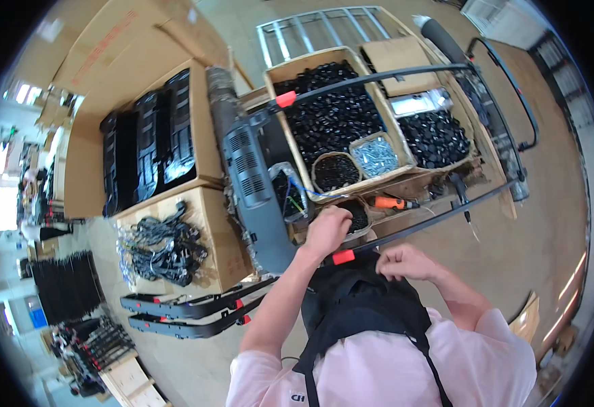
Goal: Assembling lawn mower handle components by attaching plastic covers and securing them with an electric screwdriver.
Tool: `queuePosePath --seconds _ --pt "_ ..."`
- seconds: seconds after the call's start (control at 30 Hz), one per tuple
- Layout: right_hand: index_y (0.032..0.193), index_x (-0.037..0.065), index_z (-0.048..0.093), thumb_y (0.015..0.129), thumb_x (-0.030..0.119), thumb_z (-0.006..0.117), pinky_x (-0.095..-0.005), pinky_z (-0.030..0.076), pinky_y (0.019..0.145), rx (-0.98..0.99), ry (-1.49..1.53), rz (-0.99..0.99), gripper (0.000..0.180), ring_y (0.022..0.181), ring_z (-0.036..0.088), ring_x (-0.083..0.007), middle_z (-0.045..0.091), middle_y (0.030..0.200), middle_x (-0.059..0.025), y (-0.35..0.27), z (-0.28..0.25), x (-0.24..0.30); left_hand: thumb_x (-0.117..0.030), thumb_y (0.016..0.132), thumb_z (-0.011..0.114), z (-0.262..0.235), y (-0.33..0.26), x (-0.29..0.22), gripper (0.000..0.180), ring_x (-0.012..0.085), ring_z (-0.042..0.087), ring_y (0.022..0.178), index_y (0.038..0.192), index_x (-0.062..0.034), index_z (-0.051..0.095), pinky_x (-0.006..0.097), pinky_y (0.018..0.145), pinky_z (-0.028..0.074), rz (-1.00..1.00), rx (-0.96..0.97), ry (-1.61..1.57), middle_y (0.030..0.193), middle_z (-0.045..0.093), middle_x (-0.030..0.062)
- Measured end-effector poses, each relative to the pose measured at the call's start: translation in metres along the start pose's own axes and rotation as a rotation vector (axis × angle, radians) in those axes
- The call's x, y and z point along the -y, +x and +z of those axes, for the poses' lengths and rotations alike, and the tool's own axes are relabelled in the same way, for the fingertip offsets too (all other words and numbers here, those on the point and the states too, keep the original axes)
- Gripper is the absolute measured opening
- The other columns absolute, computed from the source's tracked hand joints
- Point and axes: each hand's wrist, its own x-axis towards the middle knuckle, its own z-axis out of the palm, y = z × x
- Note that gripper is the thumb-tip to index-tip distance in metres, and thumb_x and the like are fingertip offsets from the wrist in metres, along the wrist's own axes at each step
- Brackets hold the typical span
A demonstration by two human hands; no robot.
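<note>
Small tub of black parts (361, 235) just beside large bin (371, 182); at its rim, left hand (329, 232), fingers bent; near frame bar (446, 213), right hand (407, 262) loosely curled by black apron (365, 302); cannot tell whether gripping.

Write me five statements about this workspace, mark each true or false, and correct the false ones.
1. The left hand is at a small tub of dark pieces. True.
2. The orange-handled tool lies left of the left hand. False: the orange-handled tool lies to its right.
3. The silvery fasteners lie farther from the person than the orange-handled tool. True.
4. The bundled cables lie on the floor. False: the bundled cables rest on a cardboard box.
5. The right hand is near the black apron. True.
</note>
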Motion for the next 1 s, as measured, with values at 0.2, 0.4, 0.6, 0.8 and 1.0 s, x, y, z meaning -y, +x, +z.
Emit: queuePosePath --seconds 0.2,0.4,0.6,0.8,1.0 --pt "0.099 0.001 0.077 0.096 0.020 0.069 -0.0260 0.048 0.057 -0.349 0.320 0.288 0.021 0.063 0.062 -0.0097 0.072 0.079 -0.0046 0.036 -0.023 -0.145 -0.012 0.091 0.070 0.094 0.062 0.069 0.046 0.0393 0.060 0.124 0.136 -0.0156 0.062 0.050 0.101 0.054 0.134 0.674 0.417 0.138 0.057 0.0187" --pt "0.104 0.001 0.072 0.100 0.025 0.069 -0.0311 0.057 0.059 -0.704 1.028 0.098 0.025 0.065 0.066 -0.0165 0.074 0.090 -0.0084 0.148 -0.051 -0.193 -0.014 0.085 0.078 0.108 0.066 0.068 0.061 0.0456 0.055 0.130 0.140 -0.0151 0.050 0.052 0.102 0.055 0.094 0.842 0.472 0.140 0.047 0.0244" --pt "0.100 0.001 0.069 0.097 0.024 0.075 -0.0358 0.059 0.050 -1.063 1.281 0.293 0.025 0.062 0.068 -0.0211 0.070 0.085 -0.0087 0.242 -0.062 -0.174 -0.012 0.087 0.074 0.120 0.069 0.083 0.037 0.0416 0.062 0.119 0.121 -0.0086 0.060 0.051 0.093 0.056 0.157 0.824 0.499 0.122 0.058 0.0200" --pt "0.097 0.004 0.065 0.089 0.020 0.080 -0.0323 0.052 0.044 -1.272 1.154 0.189 0.023 0.058 0.064 -0.0182 0.068 0.081 -0.0062 0.244 -0.077 -0.167 -0.003 0.089 0.059 0.123 0.085 0.100 0.023 0.0231 0.069 0.096 0.111 -0.0043 0.066 0.040 0.082 0.058 -0.681 0.772 -0.282 0.097 0.067 0.0097" --pt "0.101 0.007 0.057 0.091 0.029 0.071 -0.0238 0.037 0.035 -0.661 1.433 -0.067 0.028 0.068 0.065 -0.0181 0.065 0.081 -0.0062 0.157 -0.127 -0.209 -0.029 0.096 0.058 0.121 0.092 0.096 0.018 0.0110 0.047 0.060 0.092 -0.0114 0.057 0.029 0.051 0.038 -0.926 0.657 -0.753 0.077 0.054 -0.0007"
